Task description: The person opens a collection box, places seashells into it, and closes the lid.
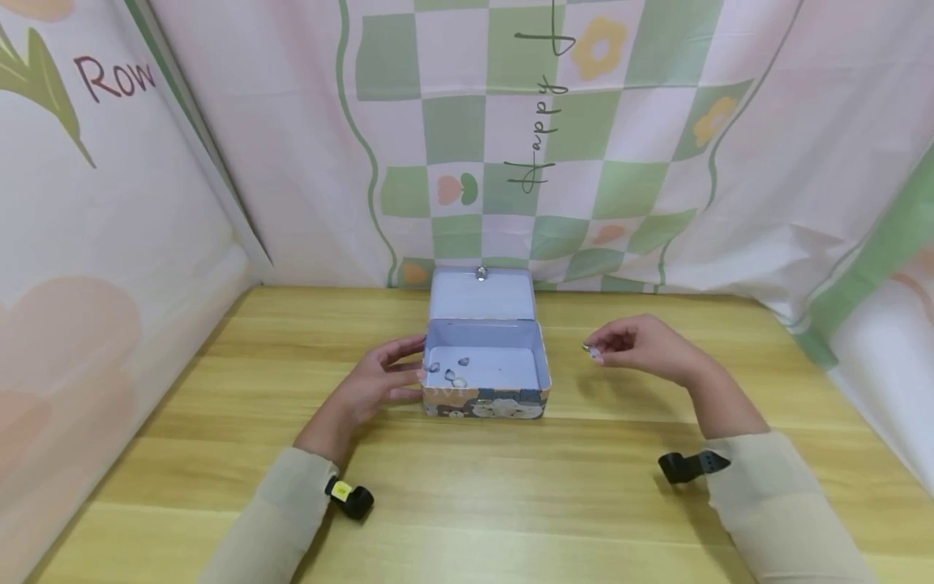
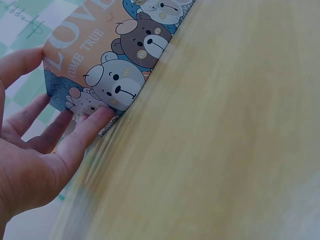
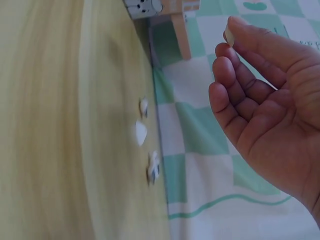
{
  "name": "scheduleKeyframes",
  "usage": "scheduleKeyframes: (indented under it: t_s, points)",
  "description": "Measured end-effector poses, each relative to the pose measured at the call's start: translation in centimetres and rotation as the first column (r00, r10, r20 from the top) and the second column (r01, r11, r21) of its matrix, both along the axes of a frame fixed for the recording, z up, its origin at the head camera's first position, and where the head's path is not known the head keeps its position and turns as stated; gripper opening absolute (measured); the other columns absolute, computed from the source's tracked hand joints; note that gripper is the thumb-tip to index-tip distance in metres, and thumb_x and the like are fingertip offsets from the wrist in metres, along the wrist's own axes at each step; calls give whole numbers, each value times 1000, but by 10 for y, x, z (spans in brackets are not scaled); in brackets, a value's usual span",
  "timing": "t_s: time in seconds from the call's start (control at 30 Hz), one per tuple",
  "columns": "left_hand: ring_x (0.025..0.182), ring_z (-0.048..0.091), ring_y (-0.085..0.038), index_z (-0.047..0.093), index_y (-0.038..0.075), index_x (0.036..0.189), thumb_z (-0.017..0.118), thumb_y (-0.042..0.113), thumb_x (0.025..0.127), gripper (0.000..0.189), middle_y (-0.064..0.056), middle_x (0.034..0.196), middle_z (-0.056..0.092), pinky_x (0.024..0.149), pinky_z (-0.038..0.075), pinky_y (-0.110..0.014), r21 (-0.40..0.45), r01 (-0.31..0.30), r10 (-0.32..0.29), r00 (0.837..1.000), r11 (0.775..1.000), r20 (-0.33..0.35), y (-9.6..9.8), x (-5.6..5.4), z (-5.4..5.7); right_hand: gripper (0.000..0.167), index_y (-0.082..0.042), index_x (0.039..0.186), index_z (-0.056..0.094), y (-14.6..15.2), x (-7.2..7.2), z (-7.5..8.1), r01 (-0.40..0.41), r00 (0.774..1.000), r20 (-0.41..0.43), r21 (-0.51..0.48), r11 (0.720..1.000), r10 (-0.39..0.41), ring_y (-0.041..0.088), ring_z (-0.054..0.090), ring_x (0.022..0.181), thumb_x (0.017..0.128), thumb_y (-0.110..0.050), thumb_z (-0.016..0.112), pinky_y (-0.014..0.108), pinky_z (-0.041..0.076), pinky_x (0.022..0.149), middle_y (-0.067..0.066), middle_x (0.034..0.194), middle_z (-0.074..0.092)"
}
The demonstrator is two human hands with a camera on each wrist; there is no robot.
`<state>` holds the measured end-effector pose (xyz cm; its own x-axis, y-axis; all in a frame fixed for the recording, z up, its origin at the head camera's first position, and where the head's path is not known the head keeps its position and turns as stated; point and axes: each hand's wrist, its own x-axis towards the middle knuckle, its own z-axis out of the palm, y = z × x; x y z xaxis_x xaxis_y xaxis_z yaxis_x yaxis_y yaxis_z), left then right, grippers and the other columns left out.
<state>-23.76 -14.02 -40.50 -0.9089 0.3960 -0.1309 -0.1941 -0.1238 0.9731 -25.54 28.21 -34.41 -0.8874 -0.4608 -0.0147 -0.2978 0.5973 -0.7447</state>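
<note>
A small hinged tin box (image 1: 486, 404) stands on the table with its lid (image 1: 477, 297) raised at the back. Inside lie several small pale seashells (image 1: 450, 375), toward the left front. My left hand (image 1: 375, 377) holds the box at its left side. In the left wrist view, those fingers (image 2: 90, 125) are around a corner of the printed bear front (image 2: 115, 82). To the right of the box, above the table, my right hand (image 1: 645, 349) pinches one small pale seashell (image 3: 229, 36) between thumb and fingertip. Its other fingers are curled.
In the right wrist view, a few small white shell-like pieces (image 3: 141, 133) lie near the table's back edge. The wooden table (image 1: 467, 503) meets a checked curtain (image 1: 511, 130) behind the box, and a printed cloth (image 1: 95, 268) hangs on the left.
</note>
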Motion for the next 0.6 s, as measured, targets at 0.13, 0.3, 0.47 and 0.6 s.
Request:
scheduleKeyframes:
  t_s: [0.13, 0.3, 0.47, 0.6]
  points:
    - [133, 41, -36, 37, 8, 149, 66, -4, 87, 70, -11, 153, 33, 95, 53, -42, -3, -6, 6, 1000, 1000, 3, 1, 0, 1, 29, -3, 114, 69, -8, -1, 4, -10, 1000, -16, 16, 1000, 10, 20, 65, 90, 89, -16, 73, 28, 58, 74, 7, 102, 70]
    - [132, 42, -36, 37, 8, 149, 67, -4, 86, 70, -11, 153, 34, 95, 53, -42, -4, -12, 12, 1000, 1000, 10, 1, 1, 1, 28, -8, 112, 71, -17, -2, 13, -18, 999, -43, 40, 999, 20, 21, 63, 87, 88, -22, 74, 31, 58, 72, 3, 97, 70]
    - [132, 43, -37, 38, 8, 148, 67, -4, 86, 70, -11, 153, 34, 95, 53, -42, -7, -14, 14, 1000, 1000, 11, 1, 1, 2, 27, -9, 110, 72, -26, -2, 24, -32, 998, -48, 37, 999, 33, 21, 61, 86, 86, -23, 76, 29, 56, 68, 5, 94, 69]
    - [132, 42, -38, 37, 8, 149, 65, -5, 87, 69, -13, 154, 33, 95, 53, -42, -11, -15, 15, 1000, 1000, 10, 2, 2, 2, 28, -8, 110, 72, -33, -4, 31, -47, 999, -24, 15, 999, 47, 22, 62, 87, 86, -22, 76, 32, 57, 68, 6, 96, 69]
